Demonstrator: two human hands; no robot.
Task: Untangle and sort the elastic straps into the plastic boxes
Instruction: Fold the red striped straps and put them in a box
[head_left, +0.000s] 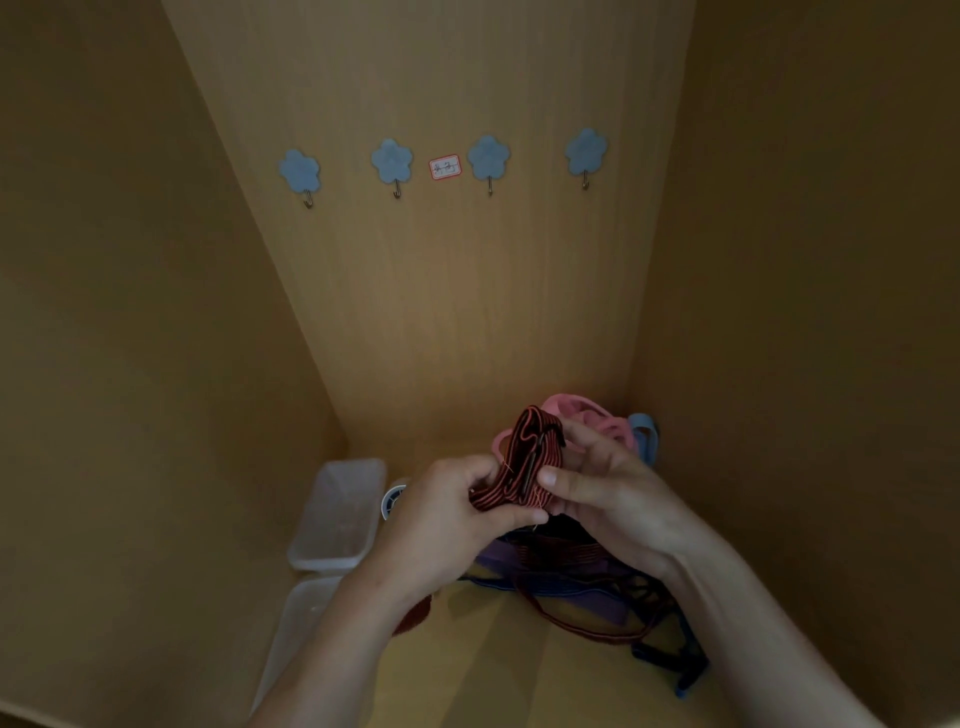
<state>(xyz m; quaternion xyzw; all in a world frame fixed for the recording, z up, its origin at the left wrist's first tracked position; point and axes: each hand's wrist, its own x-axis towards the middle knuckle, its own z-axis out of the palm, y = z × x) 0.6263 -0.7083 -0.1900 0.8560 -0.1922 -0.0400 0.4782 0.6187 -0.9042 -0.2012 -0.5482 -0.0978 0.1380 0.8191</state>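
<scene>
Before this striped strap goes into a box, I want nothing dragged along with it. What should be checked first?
1. Grip: left hand and right hand both pinch the red striped strap: ok.
2. Strap gathered into folds between the hands: ok.
3. Strap free of the strap pile beneath: cannot tell; similar red lengths lie there, and the hands hide any link.
4. Far plastic box at the left, way to it unblocked: ok.
5. Its lid off: cannot tell.
6. Near plastic box ready: cannot tell; the left forearm partly hides it.
</scene>
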